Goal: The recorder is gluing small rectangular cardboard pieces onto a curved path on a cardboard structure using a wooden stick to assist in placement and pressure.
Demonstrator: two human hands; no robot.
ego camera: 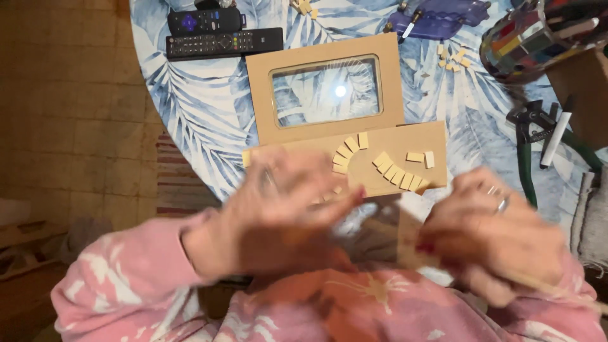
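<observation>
Both hands were up close under the camera and blurred. The left hand (285, 202) was spread, fingers loosely apart, its fingertips over the near edge of a brown board (399, 142); whether it gripped anything could not be told through the blur. The right hand (491, 231) was curled, a ring on one finger, and seemed to pinch a thin brown piece (411, 237) between thumb and fingers, though the smear left that unsure. The two hands were apart, with that piece and a gap between them. Pink patterned sleeves (126, 278) covered both arms.

Just beyond the fingers, the board lay flat on the worktop (202, 114), which wore a blue-and-white leaf-print cloth. On the board sat small tan tiles (396, 171), set in two curved rows, with two loose ones just beside the right row. Touching the board's far edge was a brown frame (259, 95) with a shiny rounded window, the leaf print showing through it.

Farther out, two black remote controls (221, 31) lay side by side at the far left of the worktop. More loose tan tiles (453, 57) were scattered at the far right, near a purple tray (443, 19). A round holder of coloured pieces (525, 38) stood at the right corner, and green-handled pliers (529, 139) lay at the right edge with a white marker (556, 139) across them.
</observation>
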